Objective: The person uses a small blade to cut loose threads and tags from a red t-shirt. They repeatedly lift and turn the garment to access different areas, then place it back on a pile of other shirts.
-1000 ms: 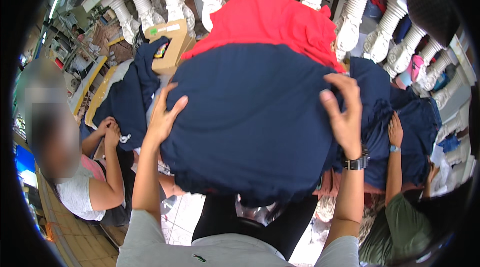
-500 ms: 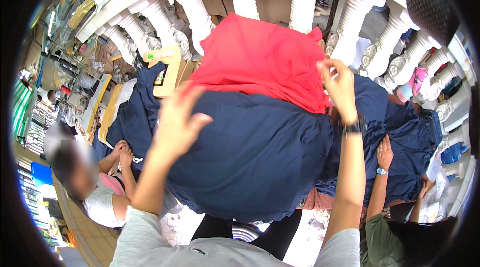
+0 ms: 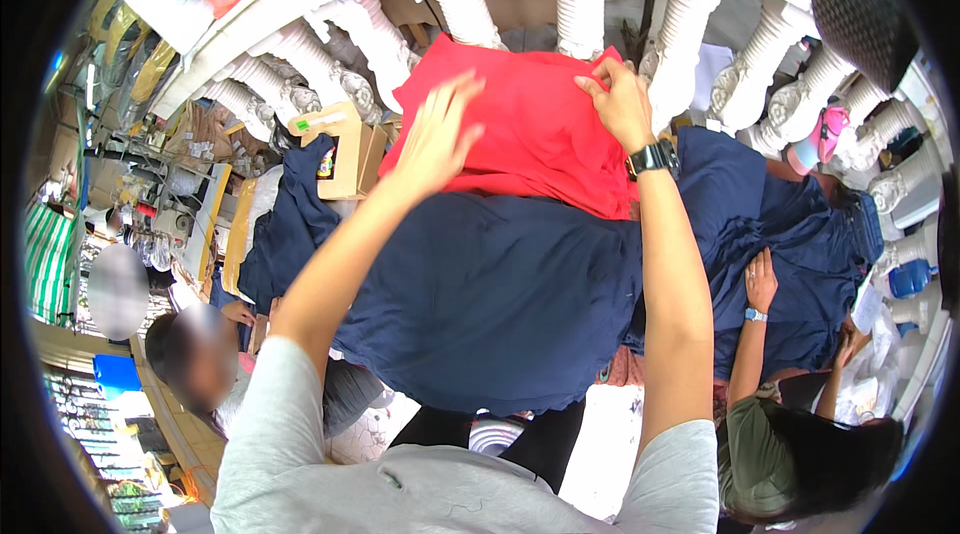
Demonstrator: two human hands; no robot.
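Observation:
A piece of red cloth (image 3: 520, 124), wrinkled along its near edge, lies on the far part of a large dark navy cloth (image 3: 490, 294). My left hand (image 3: 440, 134) is over the left half of the red cloth, fingers stretched out and somewhat smeared by motion. Whether it touches the cloth I cannot tell. Near the far right corner of the red cloth is my right hand (image 3: 622, 106), a black watch on its wrist. Its thumb and forefinger are bent together in a pinch at the cloth.
A cardboard box (image 3: 345, 149) stands left of the red cloth. White balusters (image 3: 580, 14) line the far side. At the right, a co-worker's hand (image 3: 761, 279) lies on navy garments (image 3: 800, 234); another person (image 3: 215, 364) sits at the left.
Both hands have moved away from me over the red cloth. My left hand has come in from its left edge; my right hand has gone from its right side to the far right corner.

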